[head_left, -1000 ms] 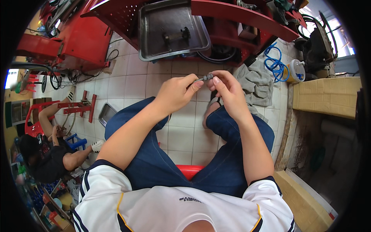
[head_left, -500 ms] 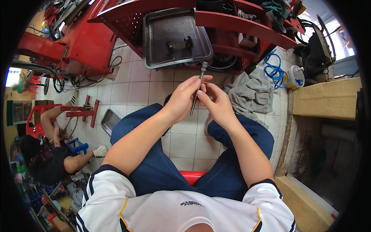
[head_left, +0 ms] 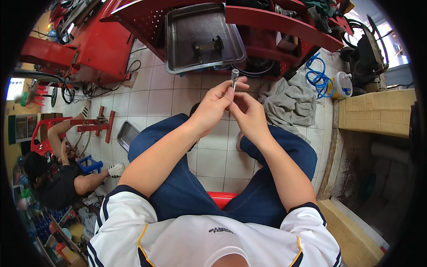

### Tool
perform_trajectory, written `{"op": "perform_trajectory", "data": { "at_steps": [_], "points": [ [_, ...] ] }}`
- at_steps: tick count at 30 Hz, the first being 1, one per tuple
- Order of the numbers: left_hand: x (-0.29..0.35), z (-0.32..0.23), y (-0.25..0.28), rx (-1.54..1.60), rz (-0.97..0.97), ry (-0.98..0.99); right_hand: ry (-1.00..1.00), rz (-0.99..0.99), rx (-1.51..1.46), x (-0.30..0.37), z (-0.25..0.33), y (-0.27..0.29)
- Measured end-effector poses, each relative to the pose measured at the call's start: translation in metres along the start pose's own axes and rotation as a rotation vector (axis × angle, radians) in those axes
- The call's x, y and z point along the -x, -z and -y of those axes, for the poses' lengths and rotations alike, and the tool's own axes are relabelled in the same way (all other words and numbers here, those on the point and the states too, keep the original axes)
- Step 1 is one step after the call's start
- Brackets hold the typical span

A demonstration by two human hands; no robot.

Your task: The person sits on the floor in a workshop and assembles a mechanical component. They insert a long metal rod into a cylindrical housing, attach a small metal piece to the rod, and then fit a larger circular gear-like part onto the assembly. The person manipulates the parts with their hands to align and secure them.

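Note:
A slim metal rod [head_left: 235, 76] with a thicker, nut-like end stands up between my two hands, over the tiled floor before my knees. My left hand [head_left: 209, 106] pinches it between thumb and fingers just below the thick end. With fingers curled, my right hand [head_left: 250, 115] touches the rod lower down, its thumb close to my left thumb. The rod's lower part is hidden by my hands. Beyond them lies a shallow metal tray [head_left: 189, 26], holding a dark shaft with a toothed wheel [head_left: 209, 46].
A red tool cart [head_left: 284, 33] stands behind the tray. Right of my hands lie a crumpled grey cloth [head_left: 289, 104], a coiled blue hose [head_left: 319, 80] and a tub [head_left: 343, 84]. A small tray [head_left: 128, 135] is by my left knee. Another person [head_left: 58, 178] sits far left.
The rod has tilted, so its lower length, visible below my hands before, is now hidden. My right hand has shifted slightly left and its fingers have closed in toward my left thumb.

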State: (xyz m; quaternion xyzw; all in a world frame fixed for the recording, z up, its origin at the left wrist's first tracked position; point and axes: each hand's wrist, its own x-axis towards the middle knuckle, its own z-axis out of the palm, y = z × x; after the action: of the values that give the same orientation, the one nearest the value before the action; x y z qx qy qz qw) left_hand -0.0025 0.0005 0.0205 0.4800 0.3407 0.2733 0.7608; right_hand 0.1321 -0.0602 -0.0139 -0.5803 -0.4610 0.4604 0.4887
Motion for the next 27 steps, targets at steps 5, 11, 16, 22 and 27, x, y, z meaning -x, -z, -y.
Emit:
{"op": "perform_trajectory", "data": {
  "at_steps": [5,11,16,22,27],
  "points": [
    [-0.009,-0.003,0.023,-0.289,-0.022,-0.272,0.135,-0.066,0.188,0.001,0.013,0.001],
    [-0.007,-0.019,0.054,-0.449,-0.119,-0.334,0.381,-0.235,0.417,0.002,0.018,0.006],
    [-0.012,-0.029,0.056,-0.337,-0.17,-0.234,0.396,-0.235,0.504,0.004,0.017,0.003],
    [-0.011,-0.023,0.058,-0.377,-0.132,-0.251,0.525,-0.275,0.544,0.003,0.011,-0.002],
    [-0.008,-0.02,0.057,-0.556,-0.146,-0.44,0.436,-0.17,0.459,0.009,0.015,-0.006]
  ]
}}
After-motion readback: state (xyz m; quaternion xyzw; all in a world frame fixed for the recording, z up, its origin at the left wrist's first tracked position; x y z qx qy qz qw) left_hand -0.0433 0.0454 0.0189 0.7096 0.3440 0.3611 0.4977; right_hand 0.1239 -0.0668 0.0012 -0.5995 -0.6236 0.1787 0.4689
